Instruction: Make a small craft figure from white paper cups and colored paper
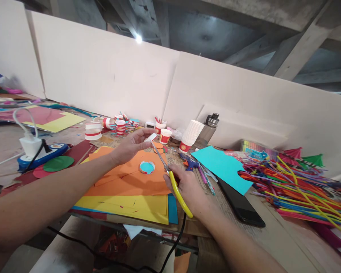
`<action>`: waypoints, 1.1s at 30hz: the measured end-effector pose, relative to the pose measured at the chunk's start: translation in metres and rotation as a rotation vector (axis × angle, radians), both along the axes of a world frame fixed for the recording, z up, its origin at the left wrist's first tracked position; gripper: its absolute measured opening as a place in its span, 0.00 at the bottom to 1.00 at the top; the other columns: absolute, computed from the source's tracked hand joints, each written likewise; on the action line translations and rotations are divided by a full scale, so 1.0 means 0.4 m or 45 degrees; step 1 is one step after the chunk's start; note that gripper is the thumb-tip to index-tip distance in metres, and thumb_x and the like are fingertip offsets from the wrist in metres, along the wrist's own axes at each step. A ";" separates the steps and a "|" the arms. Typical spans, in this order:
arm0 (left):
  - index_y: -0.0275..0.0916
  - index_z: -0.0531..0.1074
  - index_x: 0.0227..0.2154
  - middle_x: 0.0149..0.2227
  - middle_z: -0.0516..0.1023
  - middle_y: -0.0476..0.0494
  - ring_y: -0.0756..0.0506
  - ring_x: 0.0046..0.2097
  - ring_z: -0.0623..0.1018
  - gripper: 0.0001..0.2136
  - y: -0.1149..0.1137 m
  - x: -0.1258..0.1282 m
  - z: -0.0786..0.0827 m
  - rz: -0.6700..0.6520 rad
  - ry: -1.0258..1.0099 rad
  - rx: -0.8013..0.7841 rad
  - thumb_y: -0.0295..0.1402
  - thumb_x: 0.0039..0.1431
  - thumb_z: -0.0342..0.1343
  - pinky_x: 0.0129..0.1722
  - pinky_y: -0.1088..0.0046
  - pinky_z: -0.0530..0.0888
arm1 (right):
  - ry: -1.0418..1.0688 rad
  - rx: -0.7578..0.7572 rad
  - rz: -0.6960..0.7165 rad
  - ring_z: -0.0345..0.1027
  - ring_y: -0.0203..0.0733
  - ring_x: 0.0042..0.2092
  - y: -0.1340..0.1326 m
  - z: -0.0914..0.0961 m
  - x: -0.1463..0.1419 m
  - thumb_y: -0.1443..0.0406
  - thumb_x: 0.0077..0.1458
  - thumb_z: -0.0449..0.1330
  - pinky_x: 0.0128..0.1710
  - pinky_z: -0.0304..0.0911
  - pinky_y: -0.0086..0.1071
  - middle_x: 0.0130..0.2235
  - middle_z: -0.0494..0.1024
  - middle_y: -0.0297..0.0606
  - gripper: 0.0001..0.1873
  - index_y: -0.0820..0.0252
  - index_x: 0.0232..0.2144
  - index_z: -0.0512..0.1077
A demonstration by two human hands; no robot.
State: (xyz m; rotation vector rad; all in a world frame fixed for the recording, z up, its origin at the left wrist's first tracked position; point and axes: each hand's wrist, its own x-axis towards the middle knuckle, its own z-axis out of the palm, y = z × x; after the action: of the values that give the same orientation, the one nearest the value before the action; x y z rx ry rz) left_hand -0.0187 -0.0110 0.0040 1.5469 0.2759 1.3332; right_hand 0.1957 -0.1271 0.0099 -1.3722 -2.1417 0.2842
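In the head view, the left hand (134, 145) is clamped in a pinch on a small, flat white strip (151, 137) above layered orange paper sheets (122, 185); the right hand (187, 185) grips yellow-handled metal scissors (174, 186), blades reaching towards the strip. A round, white-rimmed blue disc (147, 167) lies on the sheets.

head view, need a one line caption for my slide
Left hand holds a small white piece while the right hand holds yellow-handled scissors above orange paper.
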 end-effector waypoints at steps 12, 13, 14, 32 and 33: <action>0.44 0.75 0.52 0.55 0.75 0.39 0.40 0.56 0.74 0.18 0.005 -0.002 -0.010 -0.196 -0.062 -0.115 0.38 0.59 0.62 0.52 0.61 0.73 | 0.071 0.026 0.000 0.55 0.34 0.25 0.001 0.006 0.004 0.60 0.60 0.54 0.25 0.49 0.28 0.23 0.63 0.30 0.09 0.58 0.31 0.68; 0.44 0.75 0.52 0.56 0.75 0.39 0.40 0.57 0.73 0.18 0.002 -0.003 -0.008 -0.218 -0.068 -0.121 0.37 0.59 0.63 0.54 0.60 0.73 | 0.076 0.025 -0.001 0.55 0.34 0.25 0.002 0.006 0.004 0.59 0.60 0.54 0.25 0.49 0.28 0.23 0.63 0.30 0.10 0.58 0.31 0.68; 0.44 0.76 0.51 0.56 0.75 0.39 0.40 0.58 0.72 0.17 -0.001 -0.003 -0.006 -0.225 -0.071 -0.123 0.35 0.58 0.63 0.56 0.59 0.72 | 0.075 0.021 -0.001 0.55 0.35 0.25 0.003 0.006 0.004 0.59 0.60 0.54 0.25 0.50 0.28 0.24 0.64 0.30 0.10 0.58 0.30 0.68; 0.38 0.78 0.47 0.52 0.77 0.36 0.38 0.53 0.75 0.16 -0.014 0.002 0.005 -0.370 -0.053 -0.167 0.31 0.55 0.59 0.54 0.58 0.72 | -0.005 -0.061 -0.011 0.61 0.36 0.28 0.011 -0.009 0.004 0.61 0.60 0.52 0.29 0.53 0.29 0.28 0.72 0.36 0.12 0.61 0.37 0.73; 0.37 0.78 0.47 0.52 0.77 0.35 0.38 0.53 0.76 0.16 -0.014 0.003 0.005 -0.365 -0.056 -0.183 0.32 0.56 0.58 0.53 0.58 0.73 | -0.005 -0.057 -0.015 0.62 0.37 0.28 0.012 -0.012 0.005 0.61 0.61 0.52 0.29 0.53 0.29 0.29 0.73 0.36 0.12 0.61 0.38 0.73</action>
State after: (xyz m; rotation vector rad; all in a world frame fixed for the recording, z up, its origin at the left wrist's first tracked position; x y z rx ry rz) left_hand -0.0175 -0.0168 0.0059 1.3766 0.1138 1.0966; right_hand 0.1977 -0.1225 0.0052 -1.4110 -2.1418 0.3267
